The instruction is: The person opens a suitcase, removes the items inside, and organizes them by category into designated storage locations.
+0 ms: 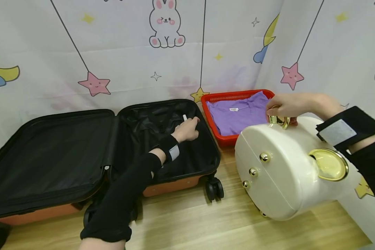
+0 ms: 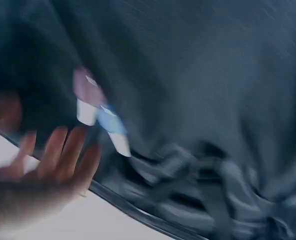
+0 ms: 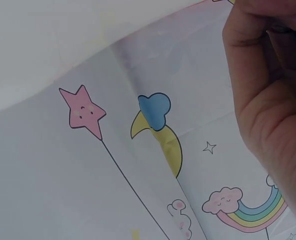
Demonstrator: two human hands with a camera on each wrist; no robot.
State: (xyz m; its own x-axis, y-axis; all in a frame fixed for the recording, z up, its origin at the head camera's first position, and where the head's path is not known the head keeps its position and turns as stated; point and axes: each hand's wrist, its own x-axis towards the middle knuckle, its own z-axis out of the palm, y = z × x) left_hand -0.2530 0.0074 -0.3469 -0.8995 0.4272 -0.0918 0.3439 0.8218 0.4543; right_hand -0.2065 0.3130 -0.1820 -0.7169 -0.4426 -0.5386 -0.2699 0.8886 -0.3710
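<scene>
Over the right half of an open black-lined suitcase [image 1: 203, 163], my left hand [image 1: 187, 130] reaches down. In the left wrist view its fingers [image 2: 70, 155] spread loosely and stand apart from two small bottles lying on the black lining, a pink one [image 2: 87, 95] and a blue one [image 2: 110, 120], both with white ends. That view is blurred. My right hand [image 1: 289, 106] grips the gold handle [image 1: 279, 120] on top of a cream rounded case [image 1: 268, 187] with gold knobs, which stands tilted on the floor.
Behind the cream case, a red basket [image 1: 228, 140] holds a folded purple garment [image 1: 237, 118]. The suitcase's other half [image 1: 50, 156] lies open at left, and a black wheel [image 1: 214, 188] juts out at its near right corner. A printed curtain [image 1: 128, 52] hangs behind.
</scene>
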